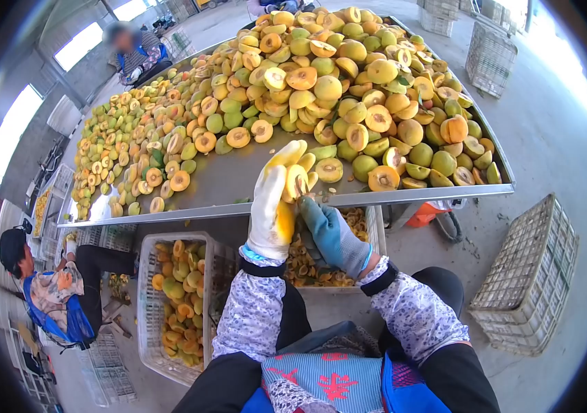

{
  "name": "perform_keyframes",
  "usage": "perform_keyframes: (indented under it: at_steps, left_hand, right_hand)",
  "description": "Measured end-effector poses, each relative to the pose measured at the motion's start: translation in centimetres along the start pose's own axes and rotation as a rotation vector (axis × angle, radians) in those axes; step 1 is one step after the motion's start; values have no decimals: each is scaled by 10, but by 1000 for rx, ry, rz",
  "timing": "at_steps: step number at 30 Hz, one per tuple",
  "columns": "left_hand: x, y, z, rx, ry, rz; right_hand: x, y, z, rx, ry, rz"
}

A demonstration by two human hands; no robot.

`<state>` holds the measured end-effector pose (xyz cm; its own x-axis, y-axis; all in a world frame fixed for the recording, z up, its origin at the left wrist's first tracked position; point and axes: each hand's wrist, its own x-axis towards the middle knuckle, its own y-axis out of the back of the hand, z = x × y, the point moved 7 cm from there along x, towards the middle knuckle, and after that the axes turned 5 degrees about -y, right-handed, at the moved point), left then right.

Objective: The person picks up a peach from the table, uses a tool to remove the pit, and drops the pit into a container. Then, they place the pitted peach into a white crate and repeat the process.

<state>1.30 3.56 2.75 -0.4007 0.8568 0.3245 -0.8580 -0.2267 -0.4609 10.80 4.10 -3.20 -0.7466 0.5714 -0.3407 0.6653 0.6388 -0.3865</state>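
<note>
My left hand (276, 203), in a white glove stained yellow, holds a halved yellow fruit (295, 183) just above the metal table's front edge. The fruit's cut face is turned toward my right hand (331, 234), which wears a blue-grey glove. Its fingers are pressed together at the lower side of the fruit; what they grip, if anything, is too hidden to name. Beyond my hands, a large pile of fruit halves (328, 87) covers much of the metal table (252, 172). One cut half (329, 169) lies just right of my left hand.
Below the table stand a white crate (143, 303) of fruit halves and a crate (379, 230) holding small pieces, under my hands. Upside-down crates (524, 282) stand on the right. A seated person (59, 296) is at the left, another person (132, 58) behind the table.
</note>
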Motion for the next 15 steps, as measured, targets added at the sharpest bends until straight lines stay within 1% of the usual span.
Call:
perform_keyframes:
  at_steps: [1,2,3,6,9,10,15]
  left_hand:
    - [0,-3,2,-10,-10,-24]
    - [0,-2,0,-16,24,-50]
    - [1,2,-4,-64,64,-20]
    - [7,20,-13,-178,179,71]
    - [4,27,-19,-125,219,134]
    - [3,23,-16,-78,228,127]
    - [2,21,-17,-48,216,73]
  right_hand:
    - [2,6,-4,-89,152,73]
    - [6,10,-3,-179,304,144]
    - [3,9,-11,-269,458,213]
    - [-11,15,-21,-557,594,347]
    - [-10,9,-16,-661,575,305]
    - [-12,8,-17,-677,590,306]
    - [-20,9,-28,-738,632,354]
